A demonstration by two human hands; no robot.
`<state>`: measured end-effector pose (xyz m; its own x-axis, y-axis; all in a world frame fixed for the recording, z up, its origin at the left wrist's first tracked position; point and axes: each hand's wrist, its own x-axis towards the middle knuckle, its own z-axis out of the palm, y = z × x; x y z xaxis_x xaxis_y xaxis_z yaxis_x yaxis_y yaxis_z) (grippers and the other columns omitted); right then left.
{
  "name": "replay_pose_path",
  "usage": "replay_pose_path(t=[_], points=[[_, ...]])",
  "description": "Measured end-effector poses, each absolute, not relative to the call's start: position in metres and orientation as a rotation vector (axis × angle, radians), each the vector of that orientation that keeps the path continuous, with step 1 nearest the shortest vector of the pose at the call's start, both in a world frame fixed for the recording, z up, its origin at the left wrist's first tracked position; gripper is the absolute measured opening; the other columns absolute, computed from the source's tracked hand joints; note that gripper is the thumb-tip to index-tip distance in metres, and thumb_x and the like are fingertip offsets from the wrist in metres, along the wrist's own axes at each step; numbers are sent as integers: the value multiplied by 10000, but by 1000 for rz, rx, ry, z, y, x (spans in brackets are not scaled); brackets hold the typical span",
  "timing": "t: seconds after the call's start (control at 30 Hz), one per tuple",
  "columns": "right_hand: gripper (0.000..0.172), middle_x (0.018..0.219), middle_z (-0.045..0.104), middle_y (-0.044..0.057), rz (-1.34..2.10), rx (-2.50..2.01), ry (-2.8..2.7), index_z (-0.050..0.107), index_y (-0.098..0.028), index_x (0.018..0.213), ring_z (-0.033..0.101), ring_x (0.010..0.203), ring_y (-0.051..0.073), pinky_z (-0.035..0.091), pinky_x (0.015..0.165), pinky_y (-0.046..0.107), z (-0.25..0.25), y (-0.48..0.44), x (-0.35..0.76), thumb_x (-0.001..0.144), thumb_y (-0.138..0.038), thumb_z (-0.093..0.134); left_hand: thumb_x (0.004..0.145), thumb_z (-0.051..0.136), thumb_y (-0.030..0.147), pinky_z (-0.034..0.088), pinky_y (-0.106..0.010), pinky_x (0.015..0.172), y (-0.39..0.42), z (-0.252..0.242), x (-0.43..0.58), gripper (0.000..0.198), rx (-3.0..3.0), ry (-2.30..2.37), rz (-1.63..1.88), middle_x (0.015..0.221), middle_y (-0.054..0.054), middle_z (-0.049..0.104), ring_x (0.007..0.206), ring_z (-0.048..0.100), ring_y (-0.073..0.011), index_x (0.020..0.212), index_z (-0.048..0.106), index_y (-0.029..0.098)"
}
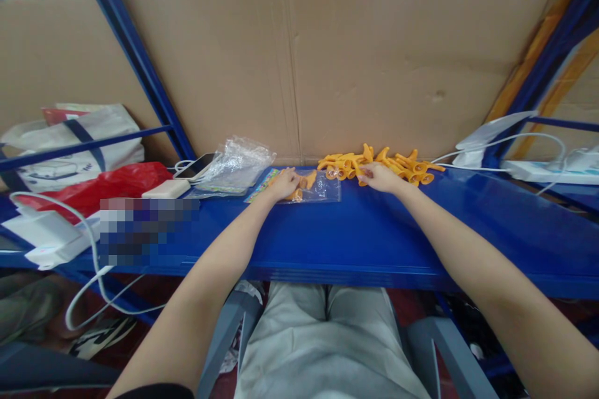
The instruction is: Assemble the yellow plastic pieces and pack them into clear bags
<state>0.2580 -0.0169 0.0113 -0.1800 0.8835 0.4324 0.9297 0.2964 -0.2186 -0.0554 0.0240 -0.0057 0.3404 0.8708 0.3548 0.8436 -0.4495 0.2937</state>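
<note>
Left hand (284, 183) on a clear bag (332, 191), right hand (381, 177) at a pile of orange pieces (412, 165)

The left hand lies over the bag, which has orange pieces inside; whether its fingers pinch the film or only press it, I cannot tell. To its right, the right hand's fingertips close on an orange piece (360, 175) at the near side of the pile, which spreads behind and to the right of that hand. The pieces look like light, stiff, smooth plastic, so a pinch on the narrow stem should serve better than the flared round end. The bag looks thin, limp and slippery, best held flat near an edge. More clear bags (234, 165) lie just left of the left hand
</note>
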Motion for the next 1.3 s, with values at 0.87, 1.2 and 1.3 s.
replay_pose_path(t=[0.87,1.2,1.3], points=[[399,1148,650,197,-302,-1331,-1502,513,-139,1223,644,965,259,490,910,432,35,-19,269,876,-331,555,926,394,234,282,-436,1204,21,-4,-54,306,2497,1622,691,1236,-94,704,1383,473,-243,844,685,185],[214,1000,666,82,-116,-1188,-1970,561,-201,984,637,918,230,498,834,374,27,-39,223,785,-241,628,942,399,300,272,-425,1207,24,-9,-50,318,2547,1601,698,1381,-96,618,1382,472,-234,1035,680,184],[151,931,670,71,-85,-1129,-2197,592,-191,895,629,877,226,486,815,362,22,-42,212,754,-188,646,949,395,341,273,-431,1204,26,-14,-47,346,2578,1547,704,1373,-109,620,1382,470,-231,1084,667,175]])
